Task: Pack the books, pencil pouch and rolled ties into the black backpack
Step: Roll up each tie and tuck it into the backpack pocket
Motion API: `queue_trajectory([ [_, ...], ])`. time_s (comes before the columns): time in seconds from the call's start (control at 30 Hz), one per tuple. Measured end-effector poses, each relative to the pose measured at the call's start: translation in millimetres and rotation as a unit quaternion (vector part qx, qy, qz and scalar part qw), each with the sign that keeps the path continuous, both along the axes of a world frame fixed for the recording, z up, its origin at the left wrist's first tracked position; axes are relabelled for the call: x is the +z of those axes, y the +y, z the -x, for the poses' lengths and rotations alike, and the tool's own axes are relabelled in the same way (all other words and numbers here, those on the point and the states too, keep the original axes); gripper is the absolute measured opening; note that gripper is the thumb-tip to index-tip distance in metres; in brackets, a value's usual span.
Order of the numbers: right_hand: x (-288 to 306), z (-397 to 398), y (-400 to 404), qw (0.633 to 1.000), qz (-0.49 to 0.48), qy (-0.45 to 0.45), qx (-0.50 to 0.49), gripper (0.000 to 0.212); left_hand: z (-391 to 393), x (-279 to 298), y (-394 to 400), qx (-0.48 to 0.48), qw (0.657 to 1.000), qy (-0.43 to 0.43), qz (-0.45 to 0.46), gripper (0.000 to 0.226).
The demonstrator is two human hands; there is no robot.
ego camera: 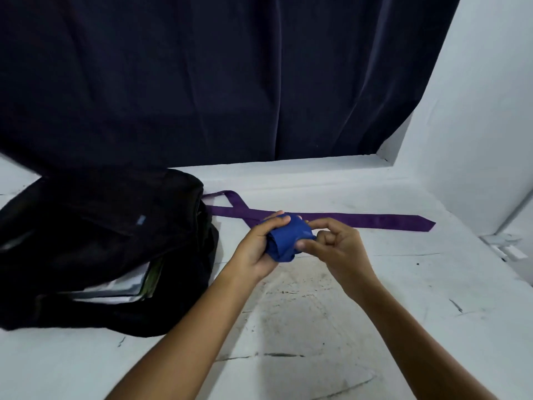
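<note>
A rolled blue tie (287, 238) sits between both hands above the white table. My left hand (258, 245) grips the roll from the left, fingers curled over its top. My right hand (334, 245) pinches the roll's right end with thumb and forefinger. Behind them a purple tie (346, 220) lies unrolled and flat, its narrow end looping toward the black backpack (95, 241). The backpack lies on its side at the left, mouth open toward me, with book edges (129, 287) showing inside. No pencil pouch is visible.
The white table (302, 313) is scuffed and marked in front of me. A dark curtain (202, 76) hangs behind the table. A white wall (476, 111) rises at the right, with a small white fitting (504, 245) near its base.
</note>
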State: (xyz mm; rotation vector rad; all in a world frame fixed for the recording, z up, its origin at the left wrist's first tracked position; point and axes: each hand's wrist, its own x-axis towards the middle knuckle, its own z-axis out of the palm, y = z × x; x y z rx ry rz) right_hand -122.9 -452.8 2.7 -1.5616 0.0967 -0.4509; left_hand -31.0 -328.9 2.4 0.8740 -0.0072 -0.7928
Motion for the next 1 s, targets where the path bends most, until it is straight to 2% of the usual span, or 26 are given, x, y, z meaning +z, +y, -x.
queue_trajectory([
  [0.13,-3.0,-15.1,12.9,1.000,-0.002,0.008,0.019,0.048,0.1,4.3,20.9,0.038,0.999,-0.007,0.024,0.036],
  [0.23,-3.8,-25.7,32.3,0.998,-0.046,0.009,0.053,0.053,-1.4,8.5,37.6,0.074,0.996,-0.026,0.031,0.026],
  [0.33,0.3,-36.0,53.1,0.993,-0.087,0.034,0.076,0.062,-4.5,16.9,55.7,0.124,0.990,-0.063,0.033,0.044],
  [0.4,5.7,-42.8,67.2,0.979,-0.151,0.055,0.129,0.071,-5.8,25.9,70.3,0.152,0.983,-0.101,0.029,0.044],
  [0.47,13.9,-50.0,78.3,0.949,-0.227,0.070,0.209,0.084,-7.0,34.5,85.6,0.176,0.972,-0.154,0.007,0.036],
  [0.57,26.0,-63.1,96.4,0.902,-0.271,0.070,0.328,0.078,-12.0,47.1,114.8,0.178,0.949,-0.255,-0.056,0.035],
  [0.67,32.5,-78.8,118.7,0.878,-0.281,0.073,0.381,0.067,-25.5,56.1,149.3,0.167,0.912,-0.346,-0.141,0.043],
  [0.8,36.3,-101.4,165.6,0.878,-0.276,0.086,0.382,0.048,-49.0,58.8,206.6,0.131,0.878,-0.413,-0.205,0.056],
  [0.9,31.4,-121.4,214.5,0.879,-0.279,0.083,0.378,0.065,-69.3,54.5,255.4,0.112,0.867,-0.431,-0.223,0.055],
  [1.0,27.2,-137.8,258.4,0.904,-0.263,0.087,0.326,0.072,-87.3,53.2,297.0,0.107,0.859,-0.454,-0.211,0.050],
])
